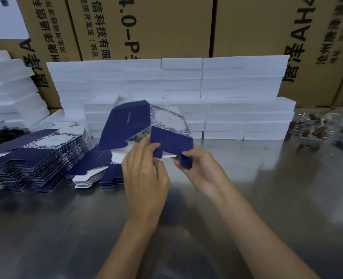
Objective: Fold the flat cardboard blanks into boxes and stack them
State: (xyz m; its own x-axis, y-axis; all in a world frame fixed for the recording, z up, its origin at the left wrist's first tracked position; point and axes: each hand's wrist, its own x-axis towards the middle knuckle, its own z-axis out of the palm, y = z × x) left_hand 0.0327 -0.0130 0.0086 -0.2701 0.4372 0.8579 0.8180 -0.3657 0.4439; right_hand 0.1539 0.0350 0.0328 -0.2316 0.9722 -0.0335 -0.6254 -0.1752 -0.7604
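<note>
A dark blue cardboard blank [126, 123] with a white floral panel is held up above the metal table, partly opened into a box shape. My left hand [144, 170] pinches its lower edge near the middle. My right hand [198, 168] grips a small blue end flap at the blank's lower right. A tall pile of flat blue blanks [35, 158] lies on the table to the left, with smaller piles [90, 176] beside it. Rows of white folded boxes [227, 97] are stacked behind the held blank.
The steel table [267, 198] stretches toward me. Large brown shipping cartons [166, 27] form a wall at the back. More white boxes [11, 93] lean at far left. Clear trays with small brown pieces [319, 129] lie at the right.
</note>
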